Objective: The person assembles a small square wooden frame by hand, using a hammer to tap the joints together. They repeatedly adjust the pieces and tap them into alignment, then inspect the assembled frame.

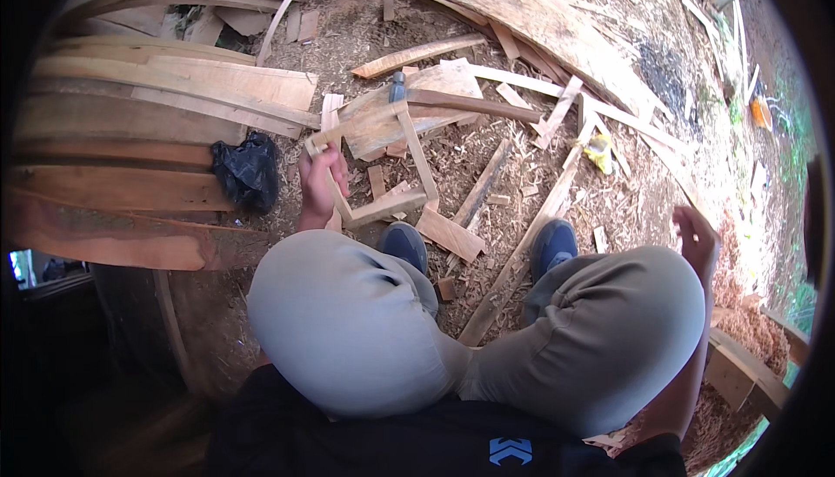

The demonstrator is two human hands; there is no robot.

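Note:
My left hand [318, 183] is closed round the left side of a square wooden frame [420, 160] made of four thin slats. The frame is tilted above the ground in front of my left knee. Just beyond its far corner lies a hammer [474, 106], its dark head by the frame and its wooden handle stretching right. Under the hammer is a flat wooden board [370, 132]. Out past my right knee, my right hand [701, 242] hangs in the air with loosely bent fingers apart; I see nothing in it.
Stacked planks [130, 125] rise on the left, beside a black plastic bag [246, 173]. A long curved board [522, 20] crosses the far side. Wood shavings and offcuts cover the ground, with a long strip [522, 264] between my shoes and a yellow wrapper [598, 153] farther right.

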